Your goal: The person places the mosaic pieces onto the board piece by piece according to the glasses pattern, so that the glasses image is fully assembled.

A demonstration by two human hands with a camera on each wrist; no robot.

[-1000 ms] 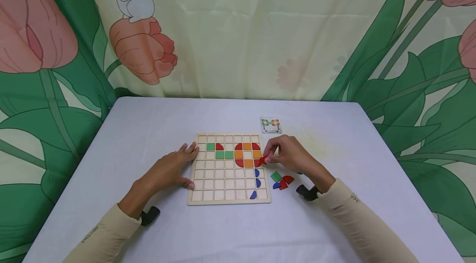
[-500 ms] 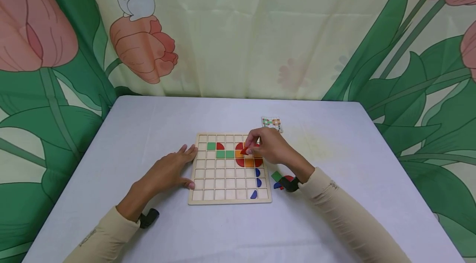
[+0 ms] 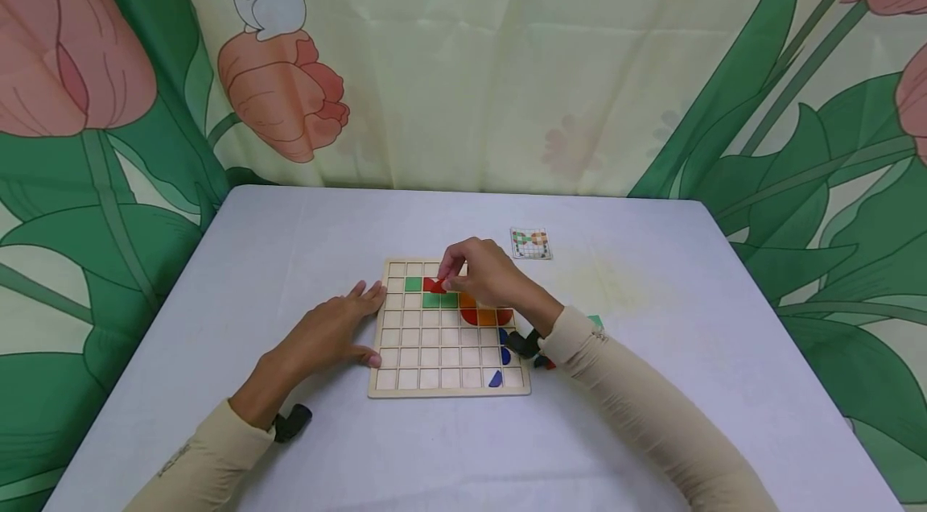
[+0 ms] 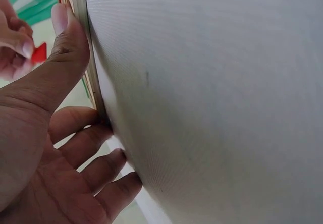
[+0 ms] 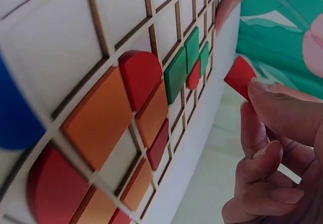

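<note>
A light wooden grid board [image 3: 427, 357] lies on the table, with coloured tiles in some cells. My left hand [image 3: 329, 331] rests against its left edge, fingers and thumb spread. Between thumb and index finger my right hand [image 3: 485, 270] pinches a red quarter-circle tile [image 5: 239, 76], held over the upper left of the board, close to another red tile and a green square [image 3: 413, 284]. Orange squares [image 5: 101, 115], red rounded tiles [image 5: 140, 77] and more green squares [image 5: 175, 75] fill cells nearby. Blue tiles [image 3: 496, 378] sit down the right column. The right hand and wrist hide part of the board.
A small printed card [image 3: 531, 243] with a coloured grid pattern lies behind the board's right corner. Loose tiles, among them a green one [image 3: 595, 321], lie right of the board, mostly hidden under my right sleeve [image 3: 623, 383]. A patterned curtain [image 3: 471, 93] hangs behind the table.
My right hand has carried the red tile leftward across the board, from its right edge to the upper left. The left hand has stayed at the board's left edge.
</note>
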